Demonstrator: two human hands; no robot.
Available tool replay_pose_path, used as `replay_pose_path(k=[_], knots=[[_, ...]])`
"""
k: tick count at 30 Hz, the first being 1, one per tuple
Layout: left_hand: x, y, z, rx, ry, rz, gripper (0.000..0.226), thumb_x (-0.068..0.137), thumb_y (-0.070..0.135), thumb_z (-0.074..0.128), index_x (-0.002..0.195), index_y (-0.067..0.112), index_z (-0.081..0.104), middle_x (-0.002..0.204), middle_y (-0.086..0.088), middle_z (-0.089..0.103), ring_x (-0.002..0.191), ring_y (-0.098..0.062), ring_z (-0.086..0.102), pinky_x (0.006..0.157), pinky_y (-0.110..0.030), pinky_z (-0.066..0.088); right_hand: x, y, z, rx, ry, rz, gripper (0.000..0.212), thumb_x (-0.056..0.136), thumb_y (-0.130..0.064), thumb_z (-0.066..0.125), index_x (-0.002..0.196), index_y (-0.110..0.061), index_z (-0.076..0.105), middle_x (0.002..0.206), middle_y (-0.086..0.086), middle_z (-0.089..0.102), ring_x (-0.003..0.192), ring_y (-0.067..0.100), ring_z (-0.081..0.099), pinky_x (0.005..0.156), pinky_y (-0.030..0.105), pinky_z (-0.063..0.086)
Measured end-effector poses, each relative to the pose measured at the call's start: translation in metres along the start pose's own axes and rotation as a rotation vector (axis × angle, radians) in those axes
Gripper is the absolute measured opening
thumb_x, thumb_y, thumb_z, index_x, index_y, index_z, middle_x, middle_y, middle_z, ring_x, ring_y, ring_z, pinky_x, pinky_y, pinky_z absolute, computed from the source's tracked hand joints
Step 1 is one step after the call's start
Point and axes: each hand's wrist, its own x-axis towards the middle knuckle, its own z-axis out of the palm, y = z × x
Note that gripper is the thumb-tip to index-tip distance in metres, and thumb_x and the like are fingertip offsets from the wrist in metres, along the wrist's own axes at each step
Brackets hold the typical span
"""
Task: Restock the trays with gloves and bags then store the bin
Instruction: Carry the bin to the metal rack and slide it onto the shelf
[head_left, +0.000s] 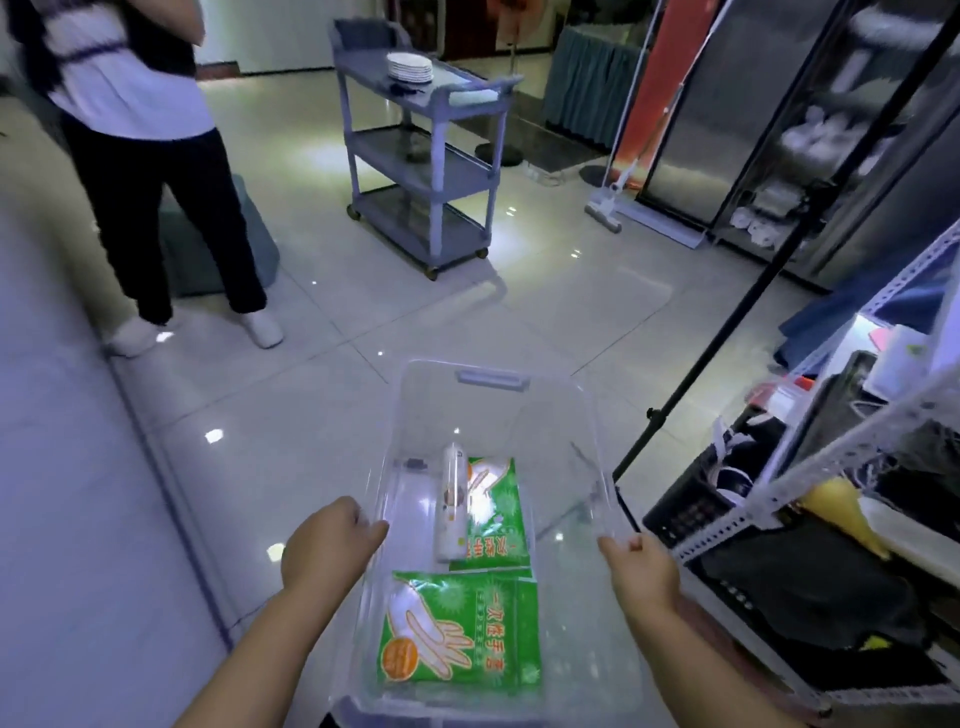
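Two hands carry a clear plastic bin (493, 384) above the tiled floor (291, 415), one on each long side rim near the end closest to the person. The left hand (324, 540) closes its grip over the left rim, fingers curled inward; the right hand (641, 569) clamps the right rim the same way, thumb on top.

Inside, on the bin's bottom, lie two green glove packets: one (462, 631) at the near end, another (493, 512) just beyond it toward the middle. A white roll, probably bags (451, 504), rests along the farther packet's left edge and touches it, its long axis running the bin's length, away from the person. The far half of the bin holds nothing visible.

Both hands are occupied, so reaching the contents would seemingly mean setting the bin down first; the roll and packets sit left of centre, nearer the left hand. A metal shelving rack (852, 467) stands just right of the bin, a grey service cart (421, 171) well ahead.
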Motion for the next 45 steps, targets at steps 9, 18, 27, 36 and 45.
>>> replay_pose_path(k=[9,18,27,36,45], knots=[[0.146,-0.002,-0.020,0.006,0.040,-0.129,0.024,0.078,0.032,0.057,0.064,0.014,0.047,0.064,0.000,0.056,0.063,-0.023,0.054,0.050,-0.024,0.031,0.086,-0.102,0.109,0.004,-0.107,-0.032,0.028,0.075,-0.020,0.070,0.062,-0.012,0.046,0.061,0.005,0.049,0.056,0.021,0.043,0.056,0.031,0.036],[0.348,0.019,-0.074,0.031,-0.013,-0.037,0.026,0.078,0.033,0.059,0.073,0.008,0.055,0.071,-0.005,0.062,0.071,-0.028,0.058,0.054,-0.026,0.035,0.156,-0.229,0.215,-0.011,-0.024,-0.001,0.033,0.072,-0.023,0.070,0.061,-0.012,0.042,0.057,0.006,0.045,0.052,0.022,0.040,0.052,0.030,0.032],[0.492,0.122,-0.062,0.017,-0.114,0.100,0.025,0.079,0.033,0.060,0.069,0.012,0.053,0.068,-0.003,0.060,0.068,-0.027,0.057,0.057,-0.027,0.039,0.253,-0.292,0.234,0.063,0.142,0.116,0.033,0.075,-0.024,0.071,0.062,-0.010,0.044,0.056,0.006,0.046,0.050,0.022,0.039,0.048,0.029,0.030],[0.628,0.276,-0.010,0.090,-0.206,0.218,0.034,0.079,0.032,0.060,0.058,0.019,0.038,0.063,0.002,0.052,0.064,-0.023,0.051,0.050,-0.024,0.030,0.423,-0.338,0.231,0.110,0.238,0.231,0.031,0.071,-0.021,0.071,0.060,-0.012,0.044,0.058,0.007,0.049,0.053,0.025,0.042,0.050,0.028,0.032],[0.730,0.428,0.035,0.143,-0.254,0.307,0.032,0.078,0.033,0.061,0.060,0.017,0.040,0.060,0.000,0.049,0.058,-0.021,0.049,0.048,-0.024,0.028,0.568,-0.392,0.195,0.153,0.331,0.264,0.026,0.072,-0.021,0.073,0.064,-0.010,0.050,0.064,0.009,0.055,0.060,0.027,0.049,0.052,0.025,0.033]])
